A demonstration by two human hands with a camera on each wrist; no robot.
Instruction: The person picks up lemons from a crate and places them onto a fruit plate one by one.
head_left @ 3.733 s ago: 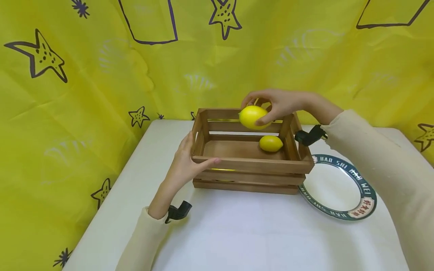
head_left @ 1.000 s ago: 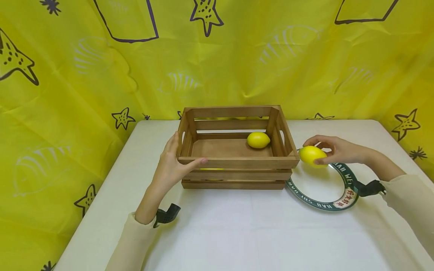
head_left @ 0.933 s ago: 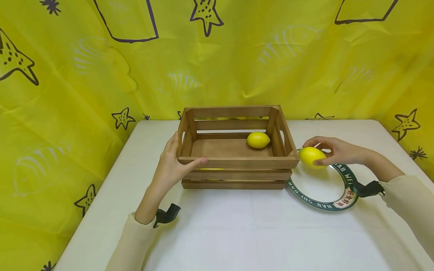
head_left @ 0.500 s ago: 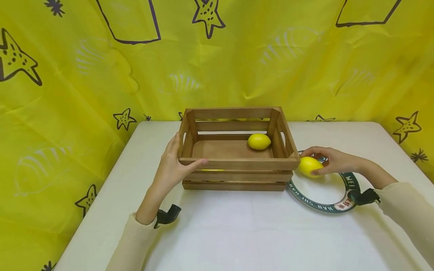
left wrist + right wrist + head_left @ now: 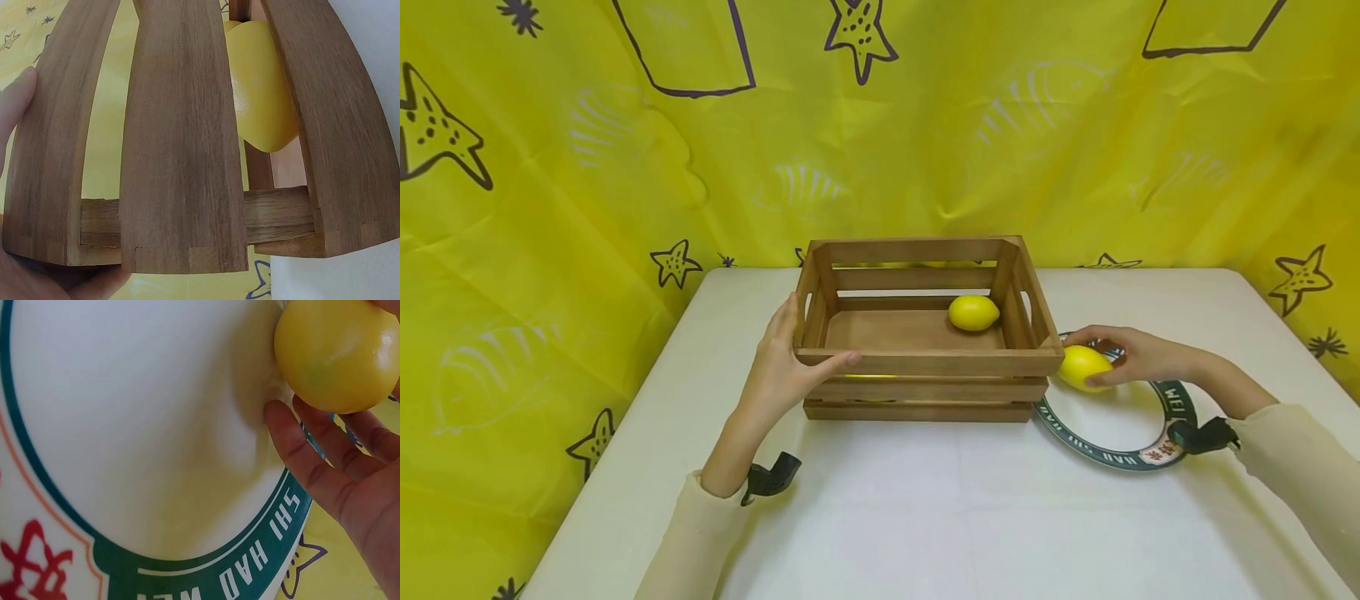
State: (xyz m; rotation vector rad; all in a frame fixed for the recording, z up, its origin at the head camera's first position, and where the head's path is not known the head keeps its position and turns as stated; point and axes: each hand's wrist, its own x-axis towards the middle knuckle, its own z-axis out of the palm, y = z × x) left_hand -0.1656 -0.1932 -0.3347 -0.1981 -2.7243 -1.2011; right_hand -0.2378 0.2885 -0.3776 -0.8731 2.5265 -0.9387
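A yellow cloth point(image 5: 550, 167) printed with dark stars hangs behind the white table point(image 5: 925, 500) you are working at. On it stands a slatted wooden crate point(image 5: 925, 362), and just beside its right end lies a white plate point(image 5: 1112, 417) with a green lettered rim.

Your left hand point(image 5: 782, 371) grips the crate's near left corner: the thumb lies along the top of the front slat, the fingers wrap the end wall (the left wrist view shows a fingertip and part of the palm against the slats). One lemon point(image 5: 973, 312) lies inside the crate, at the right of its floor near the back wall.

Your right hand point(image 5: 1131, 354) holds a second lemon point(image 5: 1084, 367) over the plate's far left edge, close against the crate's right front corner. The fingers curl over its top and the thumb closes under it. In the right wrist view that lemon point(image 5: 337, 353) sits low over the plate's white centre point(image 5: 137, 425), its shadow right beneath it; whether it touches the plate cannot be told. A black strap mount shows at each cream sleeve cuff.
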